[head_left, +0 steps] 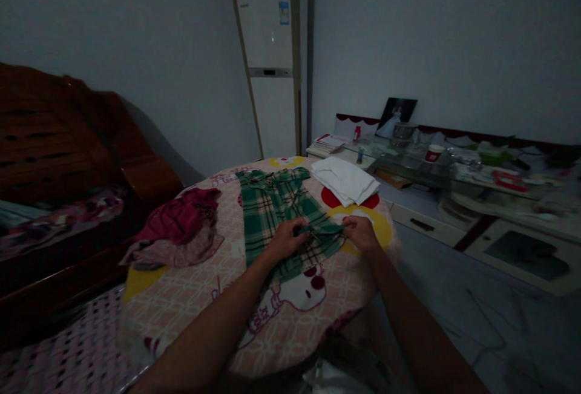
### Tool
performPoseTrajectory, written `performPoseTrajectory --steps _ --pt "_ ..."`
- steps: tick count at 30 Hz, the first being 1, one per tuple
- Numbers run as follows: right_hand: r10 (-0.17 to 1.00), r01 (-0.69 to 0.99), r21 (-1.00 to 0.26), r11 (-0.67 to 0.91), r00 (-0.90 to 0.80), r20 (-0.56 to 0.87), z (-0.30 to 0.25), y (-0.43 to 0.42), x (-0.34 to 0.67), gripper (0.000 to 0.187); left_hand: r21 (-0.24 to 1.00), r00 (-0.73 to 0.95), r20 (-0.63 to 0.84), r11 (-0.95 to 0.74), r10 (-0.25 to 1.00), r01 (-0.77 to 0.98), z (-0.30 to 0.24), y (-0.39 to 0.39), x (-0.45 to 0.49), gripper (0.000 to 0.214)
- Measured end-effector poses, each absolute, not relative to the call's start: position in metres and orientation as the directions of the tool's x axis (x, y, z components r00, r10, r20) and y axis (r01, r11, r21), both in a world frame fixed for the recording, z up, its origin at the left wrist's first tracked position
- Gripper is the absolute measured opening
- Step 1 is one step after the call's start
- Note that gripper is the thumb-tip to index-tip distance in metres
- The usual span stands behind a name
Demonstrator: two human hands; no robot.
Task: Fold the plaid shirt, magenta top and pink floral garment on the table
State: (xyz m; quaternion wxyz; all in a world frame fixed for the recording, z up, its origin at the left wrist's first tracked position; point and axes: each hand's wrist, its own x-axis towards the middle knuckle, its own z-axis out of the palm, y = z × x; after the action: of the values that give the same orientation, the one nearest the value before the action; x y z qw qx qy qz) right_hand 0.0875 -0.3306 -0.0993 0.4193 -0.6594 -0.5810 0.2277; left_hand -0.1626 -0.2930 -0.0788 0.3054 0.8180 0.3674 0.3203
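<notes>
Green plaid shorts (261, 215) lie spread on a round, cloth-covered table (181, 300), with what looks like the drawstring waist at the far side. My left hand (287, 239) is closed on the lower part of one leg, thumb and fingers pinching the fabric. At the right, my right hand (361, 232) pinches the outer corner of that leg, and the fabric between the hands is gathered in folds. Both sets of fingertips are partly hidden by the dim light and the cloth. A folded white cloth (345, 181) lies beyond my right hand.
Crumpled magenta clothing (181, 218) lies at the table's left side. A wooden bench (86, 134) stands to the left. On the right is a low cabinet (426, 224) with a paper cup (434, 153) and clutter. A tall white air conditioner (272, 109) stands behind.
</notes>
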Motion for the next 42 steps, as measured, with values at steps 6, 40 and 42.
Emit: performPoseTrajectory --steps 6,40,42 --pt "0.958 0.426 -0.905 0.005 0.258 0.128 -0.099 -0.342 0.098 0.017 0.765 0.526 0.289 -0.523 0.800 0.376 -0.081 -0.293 -0.162 0.021" --pt "0.740 0.822 -0.421 0.383 -0.001 0.673 -0.134 -0.342 0.095 0.010 0.721 0.553 0.353 -0.596 0.755 0.353 -0.093 -0.288 -0.163 0.012" --pt "0.748 0.855 -0.411 0.318 0.040 0.662 -0.131 -0.346 0.097 0.011 0.653 0.614 0.378 -0.670 0.693 0.354 -0.091 -0.294 -0.161 0.009"
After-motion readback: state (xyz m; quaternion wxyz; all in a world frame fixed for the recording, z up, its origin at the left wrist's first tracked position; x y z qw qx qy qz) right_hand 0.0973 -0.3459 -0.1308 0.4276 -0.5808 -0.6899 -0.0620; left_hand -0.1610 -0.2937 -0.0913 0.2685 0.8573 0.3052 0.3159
